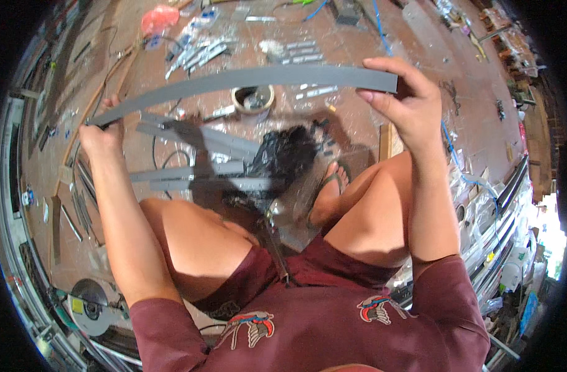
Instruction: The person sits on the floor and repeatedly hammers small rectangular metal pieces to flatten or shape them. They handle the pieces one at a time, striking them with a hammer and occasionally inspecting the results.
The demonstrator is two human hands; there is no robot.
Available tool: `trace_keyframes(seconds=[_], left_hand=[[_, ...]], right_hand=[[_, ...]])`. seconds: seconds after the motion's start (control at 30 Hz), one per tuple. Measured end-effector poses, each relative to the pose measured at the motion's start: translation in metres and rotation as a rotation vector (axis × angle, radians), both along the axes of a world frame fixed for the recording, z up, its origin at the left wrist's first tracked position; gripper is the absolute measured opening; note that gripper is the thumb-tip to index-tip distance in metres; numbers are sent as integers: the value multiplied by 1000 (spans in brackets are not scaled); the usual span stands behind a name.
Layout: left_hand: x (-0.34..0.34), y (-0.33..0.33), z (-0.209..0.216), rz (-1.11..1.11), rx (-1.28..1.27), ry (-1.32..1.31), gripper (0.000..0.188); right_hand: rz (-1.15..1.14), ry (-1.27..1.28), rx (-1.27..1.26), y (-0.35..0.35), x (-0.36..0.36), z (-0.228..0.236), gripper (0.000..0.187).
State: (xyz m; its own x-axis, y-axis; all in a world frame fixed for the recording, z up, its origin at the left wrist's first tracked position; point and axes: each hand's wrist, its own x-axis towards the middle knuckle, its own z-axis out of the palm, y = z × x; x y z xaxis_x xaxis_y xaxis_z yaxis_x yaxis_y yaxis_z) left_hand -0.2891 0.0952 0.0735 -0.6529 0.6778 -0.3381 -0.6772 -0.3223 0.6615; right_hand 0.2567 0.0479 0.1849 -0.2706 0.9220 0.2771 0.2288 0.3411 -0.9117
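Observation:
A long flat grey metal profile (252,78) is held up across the view between my two hands; it looks bowed through the lens. My left hand (103,131) grips its left end, with some fingers hidden behind it. At the other end, my right hand (408,99) pinches the profile between the thumb below and the fingers above. Beneath it on the floor lie several more grey profiles (196,170), partly in shadow. A crumpled black plastic bag (286,149) sits against their right ends.
A round pot (235,99) stands beyond the profiles. Farther off lie small metal strips (199,56), a red plastic bag (160,20) and a blue hose (380,30). A saw with a round blade (90,305) is at lower left. Long metal lengths (506,192) line the right side.

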Motion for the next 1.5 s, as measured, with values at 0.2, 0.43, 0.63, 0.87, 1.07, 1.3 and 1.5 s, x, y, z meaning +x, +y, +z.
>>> trace_keyframes(seconds=[0.2, 0.43, 0.63, 0.87, 1.07, 1.3, 1.5], left_hand=[[61, -5, 0, -176, -257, 258, 57], [183, -26, 40, -588, -155, 956, 55], [261, -67, 45, -855, 254, 1463, 55], [254, -48, 24, -795, 129, 1357, 31], [239, -47, 20, -843, -21, 1248, 31], [237, -48, 33, -899, -5, 1545, 39], [257, -33, 34, -916, 121, 1470, 33]], right_hand=[[99, 370, 168, -7, -34, 28, 36], [149, -213, -94, 18, -59, 16, 34], [149, -153, -228, 36, -65, 1, 42], [418, -147, -304, 62, -44, 8, 68], [218, -643, -272, 119, 40, -60, 44], [46, -848, -581, 59, 61, -278, 43], [187, -1066, -150, 13, 119, -444, 48]])
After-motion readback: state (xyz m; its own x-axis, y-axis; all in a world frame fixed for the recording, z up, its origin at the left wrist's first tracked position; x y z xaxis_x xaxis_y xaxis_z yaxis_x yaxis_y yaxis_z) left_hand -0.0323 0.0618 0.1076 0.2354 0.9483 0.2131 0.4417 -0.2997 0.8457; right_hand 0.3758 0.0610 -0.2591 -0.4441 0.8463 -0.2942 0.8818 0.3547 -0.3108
